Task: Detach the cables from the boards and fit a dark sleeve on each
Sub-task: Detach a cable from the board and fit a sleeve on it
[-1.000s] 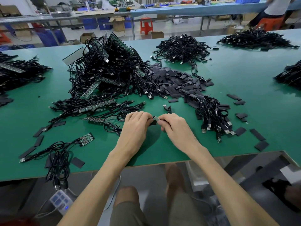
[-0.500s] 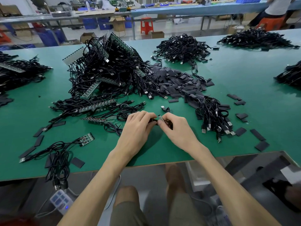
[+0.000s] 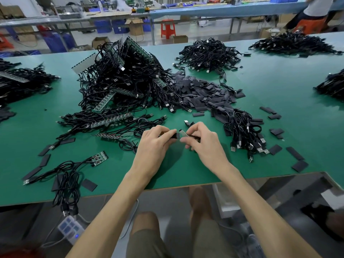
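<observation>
Sleeve's not on this one yet: the left hand [image 3: 154,146] pinches a dark sleeve [image 3: 174,135] in its fingertips, mouth right up against the bare cable end [image 3: 183,132] that the right hand [image 3: 204,146] pinches with curled fingers (wire trails off under that palm). Outward there's a bundle of loose cables [image 3: 242,129] just to the right, the heap of spare sleeves [image 3: 201,92] beyond, and a big tangle of cables on green boards [image 3: 126,81] on the left, so I'd say plenty's left.
</observation>
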### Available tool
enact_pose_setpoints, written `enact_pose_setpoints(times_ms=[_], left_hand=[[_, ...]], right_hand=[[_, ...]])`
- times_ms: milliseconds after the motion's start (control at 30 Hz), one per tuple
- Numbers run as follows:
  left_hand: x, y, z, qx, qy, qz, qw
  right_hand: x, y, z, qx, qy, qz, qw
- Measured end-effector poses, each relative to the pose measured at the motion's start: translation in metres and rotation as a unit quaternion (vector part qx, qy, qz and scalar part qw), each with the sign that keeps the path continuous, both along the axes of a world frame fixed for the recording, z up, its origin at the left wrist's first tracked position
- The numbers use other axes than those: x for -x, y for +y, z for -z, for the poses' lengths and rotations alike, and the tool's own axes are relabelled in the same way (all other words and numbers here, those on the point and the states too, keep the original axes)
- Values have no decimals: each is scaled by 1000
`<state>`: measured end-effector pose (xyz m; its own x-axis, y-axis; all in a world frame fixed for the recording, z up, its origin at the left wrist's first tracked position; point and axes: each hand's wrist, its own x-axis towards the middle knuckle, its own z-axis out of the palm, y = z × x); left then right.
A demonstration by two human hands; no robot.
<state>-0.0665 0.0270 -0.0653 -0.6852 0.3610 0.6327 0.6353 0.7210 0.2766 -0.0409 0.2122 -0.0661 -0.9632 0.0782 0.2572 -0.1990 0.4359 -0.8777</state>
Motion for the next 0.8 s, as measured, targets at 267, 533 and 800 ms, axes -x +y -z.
enact_pose_setpoints(times_ms=[267, 533, 800], left_hand=[[-1, -1, -3, 0, -26, -18, 1000], [-3, -2, -2, 3, -28, -18, 999], [-5, -4, -5, -8, -33, -19, 999]], right_hand=[[-2, 1, 2, -25, 61, 48, 997], [-2, 2, 0, -50, 55, 56, 996], [-2, 1, 0, -62, 32, 37, 997]])
